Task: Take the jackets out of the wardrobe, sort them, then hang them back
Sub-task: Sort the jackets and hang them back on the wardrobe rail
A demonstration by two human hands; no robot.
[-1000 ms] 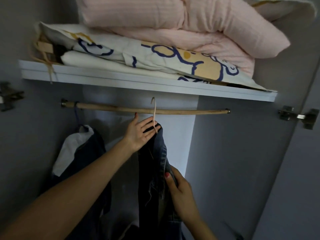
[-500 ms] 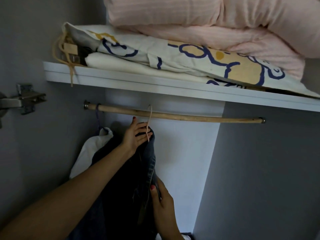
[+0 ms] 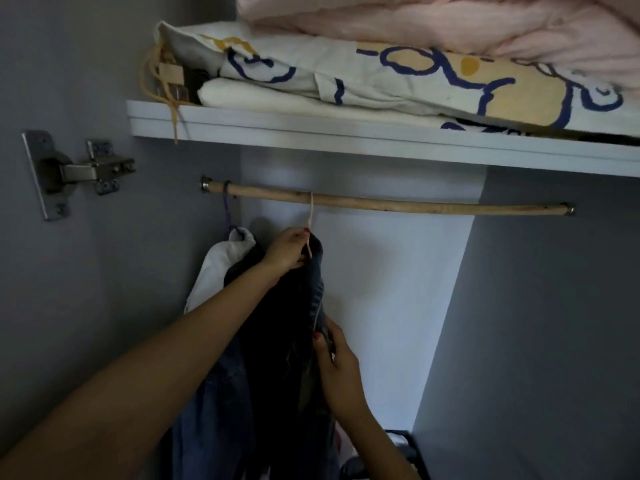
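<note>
The left hand (image 3: 289,251) is closed round the neck of the thin pale pink hanger (image 3: 310,223), right at the collar of the dark blue denim jacket (image 3: 294,341), and I'd say that is so the hook can be steered and kept seated on the bare wooden rail (image 3: 415,206). The hook sits over the rail towards its left end, so the jacket hangs inside the wardrobe, below the white shelf (image 3: 311,133). The right hand (image 3: 337,365) pinches the jacket's front edge lower down, fingers closed on the cloth, probably to keep the garment straight and stop it swinging. Just to the left, a white and blue garment (image 3: 221,268) hangs from a purple hanger (image 3: 227,209) at the rail's left end, its side touching the denim. Folded bedding, a cream cover printed with blue and yellow shapes (image 3: 398,77) under a pink quilt (image 3: 450,22), fills the shelf.

A second ago the hook stood just above the rail and farther towards its middle; now it rests on the rail, nearer the purple hanger. The left hand has curled tighter, and the view has swung rightwards across the wardrobe.
</note>
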